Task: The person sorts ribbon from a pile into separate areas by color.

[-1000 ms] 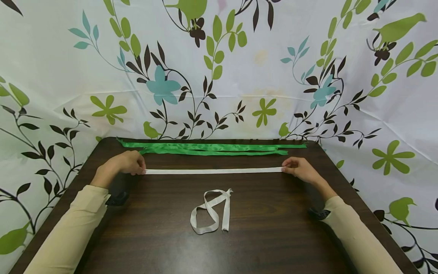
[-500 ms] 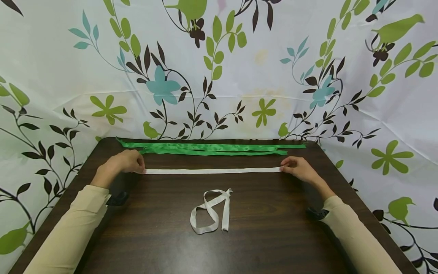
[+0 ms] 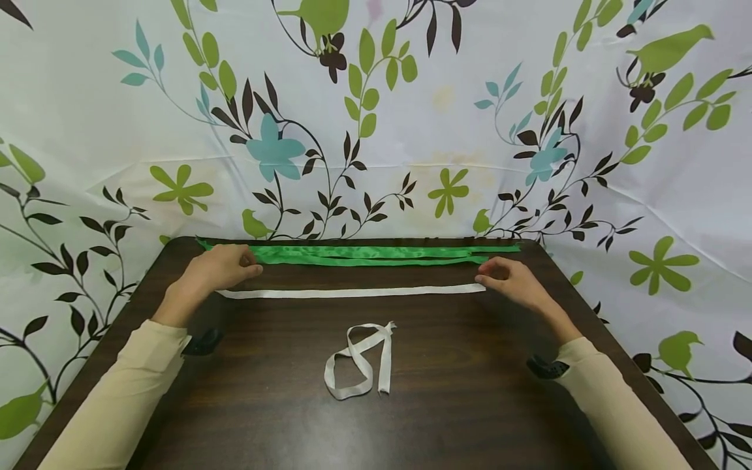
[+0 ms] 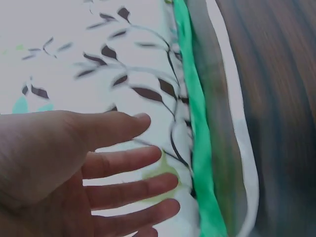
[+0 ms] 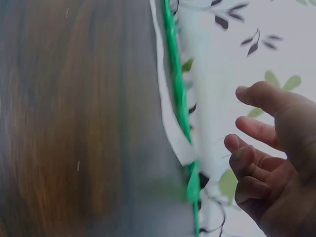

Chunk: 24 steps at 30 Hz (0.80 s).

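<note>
A white ribbon (image 3: 352,293) lies stretched nearly straight across the table. My left hand (image 3: 220,266) is above its left end, thumb and fingers apart and holding nothing, as the left wrist view confirms. At the other end is my right hand (image 3: 510,281), its fingers loosely bent and off the ribbon. In the right wrist view, the ribbon's cut end (image 5: 185,152) shows free of that hand, and a fine loose thread (image 5: 228,148) appears at the fingertips. Green ribbons (image 3: 364,253) run along the far table edge, just beyond both hands.
A second, cream-white ribbon (image 3: 384,362) lies looped near the middle of the dark wooden table (image 3: 264,405). Behind the table hangs a white cloth (image 3: 411,150) printed with leaves, birds and flowers.
Both hands have let go of the white ribbon's ends. The left hand has risen and moved slightly right; the right hand has lifted a little. The ribbon stays down, its left end now uncovered.
</note>
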Available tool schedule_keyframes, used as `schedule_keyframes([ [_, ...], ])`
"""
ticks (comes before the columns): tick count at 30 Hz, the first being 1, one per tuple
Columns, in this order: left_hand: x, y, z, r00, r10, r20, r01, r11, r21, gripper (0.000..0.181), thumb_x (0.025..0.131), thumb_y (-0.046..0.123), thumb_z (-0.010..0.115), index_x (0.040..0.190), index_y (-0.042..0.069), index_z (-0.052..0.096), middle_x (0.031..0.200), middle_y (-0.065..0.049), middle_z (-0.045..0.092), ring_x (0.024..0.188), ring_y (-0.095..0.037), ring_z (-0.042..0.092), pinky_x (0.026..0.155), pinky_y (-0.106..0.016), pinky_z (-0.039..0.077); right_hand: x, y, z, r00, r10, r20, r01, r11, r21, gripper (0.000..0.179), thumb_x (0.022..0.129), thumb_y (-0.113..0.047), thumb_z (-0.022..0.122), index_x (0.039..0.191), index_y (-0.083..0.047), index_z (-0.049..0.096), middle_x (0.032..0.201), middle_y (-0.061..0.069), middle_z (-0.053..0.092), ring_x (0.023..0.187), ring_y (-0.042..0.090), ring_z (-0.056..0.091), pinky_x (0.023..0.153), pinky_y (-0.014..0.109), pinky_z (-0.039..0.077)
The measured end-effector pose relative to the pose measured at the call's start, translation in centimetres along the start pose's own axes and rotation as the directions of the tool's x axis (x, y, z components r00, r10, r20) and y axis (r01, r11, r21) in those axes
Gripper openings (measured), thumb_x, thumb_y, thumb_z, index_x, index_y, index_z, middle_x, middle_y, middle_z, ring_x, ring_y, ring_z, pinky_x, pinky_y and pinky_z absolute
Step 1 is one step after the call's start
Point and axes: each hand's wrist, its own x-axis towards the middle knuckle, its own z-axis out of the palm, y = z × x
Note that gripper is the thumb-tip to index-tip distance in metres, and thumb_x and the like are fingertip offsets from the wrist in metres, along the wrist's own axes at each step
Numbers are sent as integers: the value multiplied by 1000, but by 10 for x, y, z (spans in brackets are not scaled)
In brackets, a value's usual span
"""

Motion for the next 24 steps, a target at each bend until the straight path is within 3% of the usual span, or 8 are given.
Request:
schedule_keyframes([
  [6,-6,33,4,989,139,-43,-141,989,-50,33,101,37,65,113,7,71,105,-8,71,95,-30,66,77,-58,49,-5,-35,8,997,-65,47,65,998,0,38,94,-43,74,120,-16,67,106,1,68,76,24,59,64,40,49],
  [12,-9,61,19,953,296,-65,-303,942,-144,21,101,29,67,109,10,71,96,1,69,89,-19,65,77,-46,51,-11,-67,20,984,-166,62,165,986,11,32,94,-40,75,117,-19,70,101,-4,66,69,21,53,60,36,44],
  [16,-8,80,38,925,376,-50,-377,897,-233,18,101,29,67,107,12,72,95,5,69,87,-15,64,76,-41,50,-14,-86,35,961,-262,91,260,965,34,26,95,-36,76,114,-20,71,96,-8,66,65,18,52,57,33,44],
  [19,-9,95,58,907,418,-42,-414,873,-258,18,100,31,69,106,14,72,92,7,68,84,-13,62,74,-38,50,-15,-99,50,939,-305,159,301,952,51,26,96,-37,74,114,-19,71,96,-11,67,68,14,56,60,32,47],
  [22,-11,111,76,896,443,-29,-435,865,-251,19,99,32,70,106,15,72,90,9,67,81,-9,62,73,-36,50,-16,-113,65,918,-323,229,328,944,17,30,97,-40,72,113,-15,72,96,-13,67,75,13,61,66,33,50],
  [24,-13,119,87,900,435,-17,-427,873,-235,20,98,33,71,107,16,71,87,11,65,77,-7,60,70,-35,50,-17,-122,74,907,-336,253,360,931,-56,33,97,-43,71,112,-14,72,98,-12,67,82,12,61,72,34,50],
])
